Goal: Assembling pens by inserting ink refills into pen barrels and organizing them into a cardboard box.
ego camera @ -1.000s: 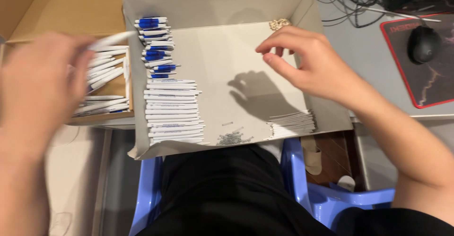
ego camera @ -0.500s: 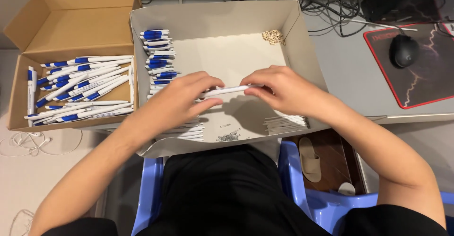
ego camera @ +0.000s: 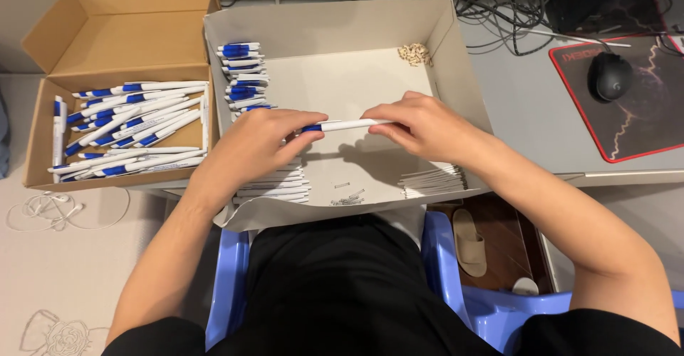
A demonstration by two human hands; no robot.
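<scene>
between both hands, 1 pen

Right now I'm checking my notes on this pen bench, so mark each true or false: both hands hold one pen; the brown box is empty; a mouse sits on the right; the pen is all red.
1. Both hands, left hand and right hand, hold one pen: true.
2. The brown box is empty: false, it holds many white and blue pens.
3. A mouse sits on the right: true.
4. The pen is all red: false, it is white and blue.
</scene>
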